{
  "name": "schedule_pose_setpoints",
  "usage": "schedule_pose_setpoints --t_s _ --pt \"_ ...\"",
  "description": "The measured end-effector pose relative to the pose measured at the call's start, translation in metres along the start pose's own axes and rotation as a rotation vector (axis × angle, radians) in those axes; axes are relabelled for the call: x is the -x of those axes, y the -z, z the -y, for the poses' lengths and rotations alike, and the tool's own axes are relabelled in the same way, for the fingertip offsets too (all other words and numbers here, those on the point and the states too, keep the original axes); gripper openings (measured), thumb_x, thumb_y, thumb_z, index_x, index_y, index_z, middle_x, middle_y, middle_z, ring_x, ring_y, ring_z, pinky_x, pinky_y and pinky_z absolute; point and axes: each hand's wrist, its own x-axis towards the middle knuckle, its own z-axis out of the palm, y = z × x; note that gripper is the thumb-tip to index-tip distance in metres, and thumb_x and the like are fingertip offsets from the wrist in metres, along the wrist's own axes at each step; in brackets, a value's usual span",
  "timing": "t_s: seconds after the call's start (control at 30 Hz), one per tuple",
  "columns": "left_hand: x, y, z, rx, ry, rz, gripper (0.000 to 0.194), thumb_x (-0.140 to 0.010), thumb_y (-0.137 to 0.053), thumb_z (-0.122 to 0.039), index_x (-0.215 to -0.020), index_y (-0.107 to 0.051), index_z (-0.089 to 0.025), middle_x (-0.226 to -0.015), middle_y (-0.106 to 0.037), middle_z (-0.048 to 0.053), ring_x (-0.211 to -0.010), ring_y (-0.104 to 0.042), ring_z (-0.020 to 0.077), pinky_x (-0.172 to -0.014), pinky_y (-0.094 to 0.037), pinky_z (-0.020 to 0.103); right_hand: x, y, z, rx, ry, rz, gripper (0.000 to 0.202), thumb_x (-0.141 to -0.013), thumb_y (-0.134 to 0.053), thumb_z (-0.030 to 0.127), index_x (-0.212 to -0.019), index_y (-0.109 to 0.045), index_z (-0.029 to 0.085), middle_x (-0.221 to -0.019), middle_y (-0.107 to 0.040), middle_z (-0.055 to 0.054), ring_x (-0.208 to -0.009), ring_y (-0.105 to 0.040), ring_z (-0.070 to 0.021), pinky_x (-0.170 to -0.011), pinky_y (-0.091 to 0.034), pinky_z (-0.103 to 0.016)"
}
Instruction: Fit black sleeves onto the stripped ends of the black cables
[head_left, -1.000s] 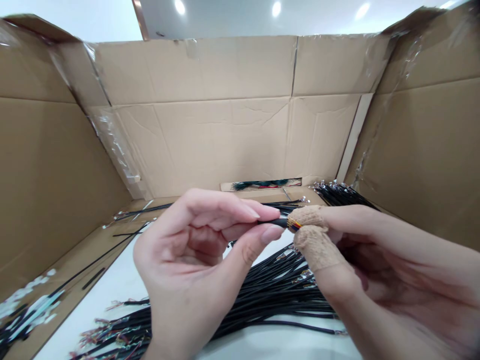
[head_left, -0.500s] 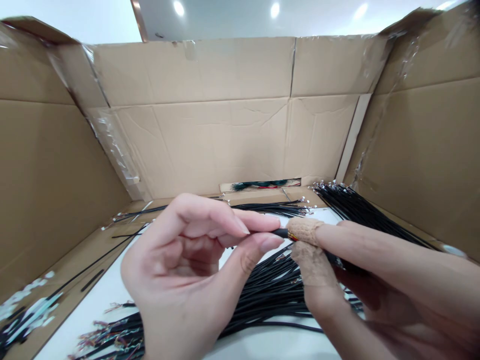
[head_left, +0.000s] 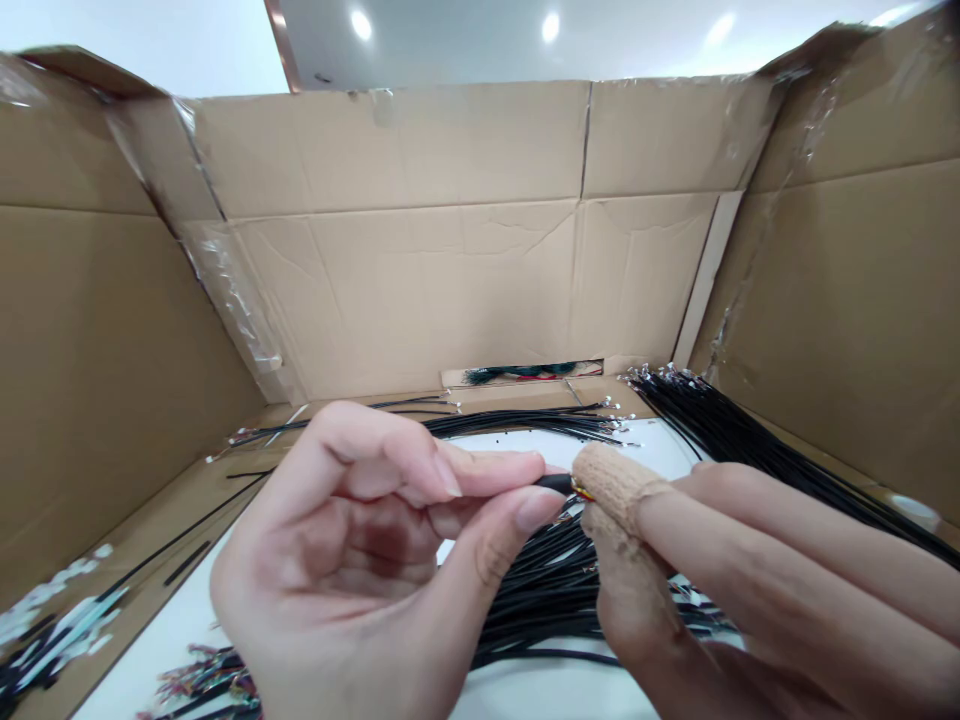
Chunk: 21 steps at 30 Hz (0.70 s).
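"What's held?"
"Centre: bare left hand pinches a thin black cable; tan-wrapped right hand grips its red-yellow wires."
"Around?"
"Brown cardboard wall, twelve o'clock; piled black cables, six, partly blocked by both hands. Wire tips hidden."

Two hands pinch a black cable at its exposed colored wires, above a pile of black cables on a white table walled by cardboard.
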Motion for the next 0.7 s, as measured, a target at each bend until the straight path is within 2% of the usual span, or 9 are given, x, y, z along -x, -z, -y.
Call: schedule_pose_setpoints --t_s 0.13,0.23,0.33,0.4,0.47,0.5,0.57,0.63,0.7 --pt "0.000 -0.002 0.000 0.013 0.015 -0.002 0.030 -0.071 -0.081 -0.003 -0.074 -0.059 -0.024 -0.077 -0.077 -0.011 -0.073 -0.076 0.0101 -0.069 -0.064 0.009 -0.002 0.003 0.005 0.010 -0.108 0.023 0.038 -0.067 -0.067 0.005 -0.095 -0.078 0.029 -0.060 -0.070 0.006 -0.034 -0.054 -0.0089 -0.026 -0.029 -0.024" --pt "-0.005 0.002 0.003 0.012 -0.001 0.045 0.031 -0.070 -0.082 -0.003 -0.078 -0.061 -0.024 -0.077 -0.077 -0.013 -0.073 -0.076 0.0081 -0.069 -0.062 0.006 -0.005 0.007 0.010 0.018 -0.219 0.051 0.026 -0.071 -0.067 0.007 -0.085 -0.077 0.027 -0.057 -0.069 0.006 -0.036 -0.056 -0.0094 -0.036 -0.046 -0.022" --pt "-0.010 0.008 0.005 -0.009 -0.030 0.103 0.030 -0.072 -0.082 -0.003 -0.082 -0.063 -0.025 -0.078 -0.077 -0.012 -0.074 -0.075 0.0066 -0.071 -0.061 0.006 -0.007 0.008 0.007 -0.011 -0.186 0.078 0.021 -0.074 -0.071 0.011 -0.085 -0.076 0.027 -0.062 -0.071 0.006 -0.036 -0.056 -0.0087 -0.032 -0.044 -0.020" --pt "-0.011 0.010 0.005 -0.022 -0.045 0.176 0.029 -0.075 -0.079 -0.002 -0.084 -0.065 -0.025 -0.080 -0.077 -0.011 -0.075 -0.075 0.0070 -0.072 -0.062 0.008 -0.005 0.008 0.002 -0.028 -0.146 0.101 0.016 -0.080 -0.072 0.019 -0.090 -0.076 0.030 -0.070 -0.076 0.005 -0.040 -0.061 -0.0095 -0.027 -0.039 -0.019" --pt "-0.010 0.010 0.003 -0.042 -0.070 0.217 0.028 -0.076 -0.077 -0.001 -0.086 -0.066 -0.025 -0.080 -0.077 -0.009 -0.073 -0.074 0.0084 -0.070 -0.062 0.011 -0.002 0.008 -0.002 -0.006 -0.138 0.107 0.012 -0.088 -0.068 0.028 -0.098 -0.073 0.032 -0.081 -0.079 0.005 -0.049 -0.068 -0.0108 -0.033 -0.046 -0.015" --pt "-0.009 0.009 0.002 -0.060 -0.076 0.213 0.027 -0.076 -0.076 -0.001 -0.086 -0.067 -0.025 -0.079 -0.077 -0.008 -0.073 -0.074 0.0093 -0.069 -0.062 0.013 -0.001 0.008 -0.003 0.020 -0.137 0.109 0.012 -0.091 -0.066 0.033 -0.102 -0.072 0.033 -0.083 -0.079 0.006 -0.053 -0.071 -0.0111 -0.038 -0.051 -0.014" --pt "-0.008 0.008 0.000 -0.106 -0.085 0.120 0.024 -0.076 -0.076 -0.002 -0.085 -0.068 -0.023 -0.076 -0.075 -0.007 -0.070 -0.072 0.0097 -0.069 -0.061 0.014 0.002 0.008 -0.002 0.071 -0.148 0.118 0.017 -0.094 -0.061 0.039 -0.108 -0.070 0.035 -0.087 -0.080 0.007 -0.058 -0.074 -0.0121 -0.043 -0.055 -0.013" --pt "-0.009 0.009 -0.001 -0.133 -0.082 0.085 0.022 -0.077 -0.076 -0.003 -0.083 -0.069 -0.022 -0.076 -0.075 -0.006 -0.069 -0.071 0.0088 -0.071 -0.060 0.013 0.003 0.010 0.000 0.060 -0.219 0.188 0.023 -0.094 -0.059 0.040 -0.115 -0.067 0.038 -0.087 -0.080 0.007 -0.059 -0.075 -0.0144 -0.038 -0.053 -0.015" --pt "-0.014 0.015 0.000 -0.114 -0.068 0.225 0.024 -0.074 -0.078 -0.002 -0.084 -0.070 -0.022 -0.079 -0.076 -0.006 -0.071 -0.071 0.0080 -0.072 -0.059 0.011 0.003 0.012 0.001 -0.060 -0.354 0.277 0.037 -0.089 -0.064 0.035 -0.125 -0.062 0.043 -0.078 -0.078 0.009 -0.058 -0.075 -0.0172 -0.031 -0.047 -0.019"
